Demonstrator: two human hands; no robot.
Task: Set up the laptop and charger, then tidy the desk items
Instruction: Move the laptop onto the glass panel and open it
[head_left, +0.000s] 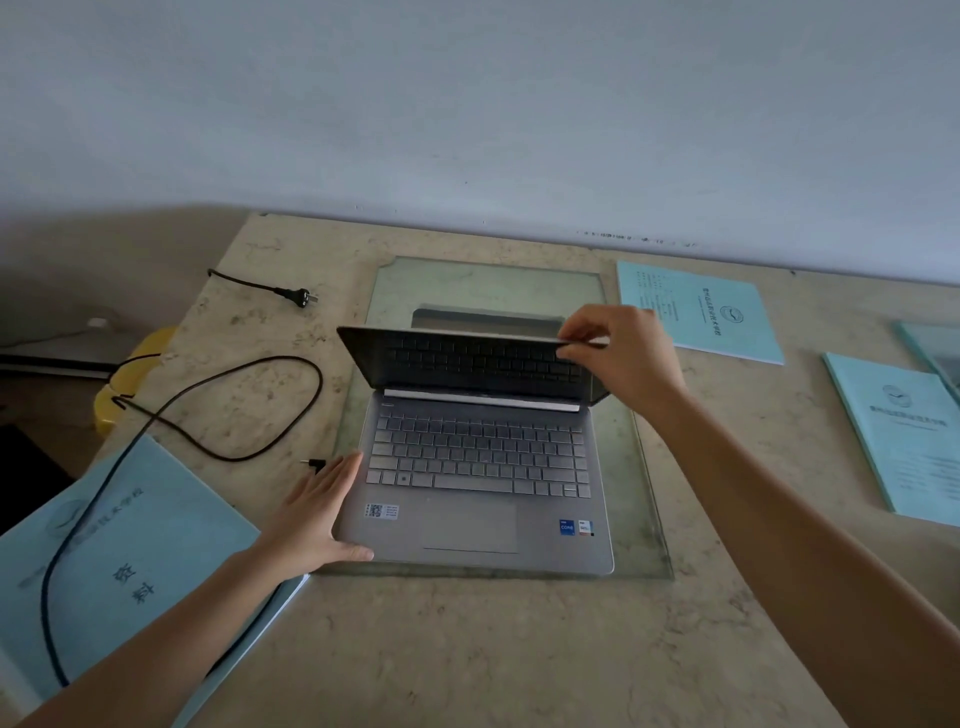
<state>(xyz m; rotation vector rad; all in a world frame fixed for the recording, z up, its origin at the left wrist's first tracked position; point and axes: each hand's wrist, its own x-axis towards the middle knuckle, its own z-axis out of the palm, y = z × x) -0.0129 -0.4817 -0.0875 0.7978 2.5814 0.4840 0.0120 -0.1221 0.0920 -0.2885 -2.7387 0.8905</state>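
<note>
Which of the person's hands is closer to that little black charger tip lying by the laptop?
Left. The left hand lies right beside the charger tip; the right hand is across the laptop, pinching its lid.

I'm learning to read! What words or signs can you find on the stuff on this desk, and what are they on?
"资料" – large characters on the near-left blue booklet.
"CORE" – blue sticker on the laptop palm rest.
QR-code sticker, left palm rest: its print is too small to read.
Second sticker beside the blue one: too small.
Far blue booklet and right blue booklet: round logo and lines of characters, too blurred.
Keyboard key legends: unreadable.
</note>
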